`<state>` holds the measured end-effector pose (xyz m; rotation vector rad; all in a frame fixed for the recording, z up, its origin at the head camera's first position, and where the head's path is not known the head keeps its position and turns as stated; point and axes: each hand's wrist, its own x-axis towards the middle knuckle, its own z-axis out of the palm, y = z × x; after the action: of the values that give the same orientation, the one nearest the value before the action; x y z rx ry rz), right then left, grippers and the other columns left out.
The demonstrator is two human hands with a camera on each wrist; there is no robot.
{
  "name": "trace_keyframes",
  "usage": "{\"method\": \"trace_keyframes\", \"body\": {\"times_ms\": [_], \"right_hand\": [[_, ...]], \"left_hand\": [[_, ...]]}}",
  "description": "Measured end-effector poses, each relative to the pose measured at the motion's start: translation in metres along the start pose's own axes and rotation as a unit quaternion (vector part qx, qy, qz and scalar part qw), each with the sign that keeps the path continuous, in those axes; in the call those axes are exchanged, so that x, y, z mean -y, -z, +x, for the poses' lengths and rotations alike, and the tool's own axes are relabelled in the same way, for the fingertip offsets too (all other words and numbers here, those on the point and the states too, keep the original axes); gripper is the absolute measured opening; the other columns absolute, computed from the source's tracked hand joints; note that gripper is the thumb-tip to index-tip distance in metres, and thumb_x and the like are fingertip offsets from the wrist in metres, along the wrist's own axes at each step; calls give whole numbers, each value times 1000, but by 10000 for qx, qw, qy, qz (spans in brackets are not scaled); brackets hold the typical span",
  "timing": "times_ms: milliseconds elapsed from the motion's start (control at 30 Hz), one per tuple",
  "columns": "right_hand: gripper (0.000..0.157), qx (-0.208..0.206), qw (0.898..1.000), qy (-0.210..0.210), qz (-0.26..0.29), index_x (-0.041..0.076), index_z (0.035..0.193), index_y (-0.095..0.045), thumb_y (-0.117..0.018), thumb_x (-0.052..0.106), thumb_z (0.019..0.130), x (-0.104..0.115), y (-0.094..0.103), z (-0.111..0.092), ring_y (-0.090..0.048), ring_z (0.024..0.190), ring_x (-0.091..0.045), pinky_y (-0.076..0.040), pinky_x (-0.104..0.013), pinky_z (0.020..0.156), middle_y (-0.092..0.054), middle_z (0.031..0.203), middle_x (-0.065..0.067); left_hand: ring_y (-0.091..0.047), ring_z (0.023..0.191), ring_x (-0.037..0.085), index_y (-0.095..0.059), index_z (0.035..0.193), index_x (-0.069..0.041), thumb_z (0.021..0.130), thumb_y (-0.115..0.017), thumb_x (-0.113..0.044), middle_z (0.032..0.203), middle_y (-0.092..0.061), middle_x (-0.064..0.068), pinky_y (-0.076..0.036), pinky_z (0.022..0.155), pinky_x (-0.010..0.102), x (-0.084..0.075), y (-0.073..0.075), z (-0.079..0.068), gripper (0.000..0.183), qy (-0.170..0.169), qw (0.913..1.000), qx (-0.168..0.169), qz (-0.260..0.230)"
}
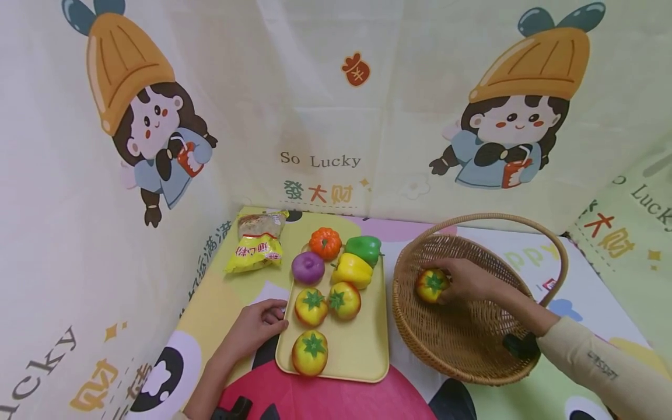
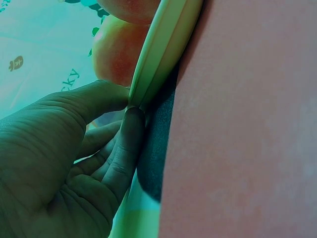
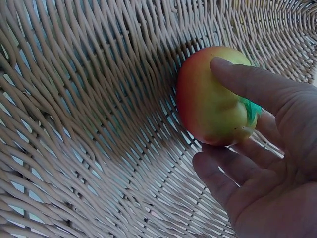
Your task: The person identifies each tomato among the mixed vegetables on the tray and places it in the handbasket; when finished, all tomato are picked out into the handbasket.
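So the right hand (image 1: 467, 280) is down inside the wicker basket (image 1: 457, 350), thumb on one side of a red-and-yellow toy fruit (image 1: 429, 286) with a green star-shaped top and fingers curved under it, so it's basically gripping the thing. That fruit sits inside the basket by its left wall, and the right wrist view shows the weave right behind it. The left hand (image 1: 254, 326) is over at the left edge of the yellow tray (image 1: 357, 350), thumb and index finger pinching the rim. On the tray there are three more fruits like the held one: one near the near-left corner (image 1: 310, 353) and two side by side around the middle, a left one (image 1: 311, 307) and a right one (image 1: 345, 300). Further up there's a purple onion-looking thing (image 1: 308, 268) at the left edge, an orange pumpkin (image 1: 325, 243) at the far-left corner, a green pepper (image 1: 363, 249) at the far-right corner, and a yellow pepper (image 1: 353, 270) just nearer than the green one. The basket stands just beside the tray's right edge, its handle (image 1: 504, 216) arching up over it. A yellow-and-clear packet (image 1: 257, 245) lies near the far-left corner of the table (image 1: 220, 309), and behind everything hangs a pale printed cloth (image 1: 325, 105) reading "So Lucky"
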<state>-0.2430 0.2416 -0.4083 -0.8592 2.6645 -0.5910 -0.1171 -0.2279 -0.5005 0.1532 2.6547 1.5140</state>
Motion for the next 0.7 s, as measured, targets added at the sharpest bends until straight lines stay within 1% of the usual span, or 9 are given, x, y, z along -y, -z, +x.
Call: {"method": "trace_keyframes", "body": {"times_ms": [267, 467, 700], "right_hand": [[71, 61, 9999, 56, -70, 9, 135, -61, -88, 13, 70, 3, 2, -1, -56, 90, -20, -49, -38, 75, -63, 112, -6], [71, 146, 9999, 64, -45, 9, 136, -60, -88, 16, 71, 3, 4, -1, -55, 91, -20, -49, -38, 76, -64, 113, -5], [70, 196, 9995, 216, -95, 8, 137, -59, -87, 12, 73, 2, 4, -4, -56, 96, -21, -49, -43, 83, -63, 122, -9]], "left_hand": [[-64, 76, 12, -66, 121, -3, 85, -79, -19, 89, -64, -1, -51, 69, 26, 0, 1, 1, 42, -10, 10000, 37, 72], [-64, 76, 11, -66, 121, -3, 85, -79, -19, 88, -64, -1, -51, 69, 26, 0, 1, 1, 41, -42, 9999, 12, 128], [-64, 75, 11, -66, 121, -3, 85, -79, -19, 88, -64, -1, -51, 69, 26, 1, 0, 1, 42, -27, 9999, 18, 110]]}}
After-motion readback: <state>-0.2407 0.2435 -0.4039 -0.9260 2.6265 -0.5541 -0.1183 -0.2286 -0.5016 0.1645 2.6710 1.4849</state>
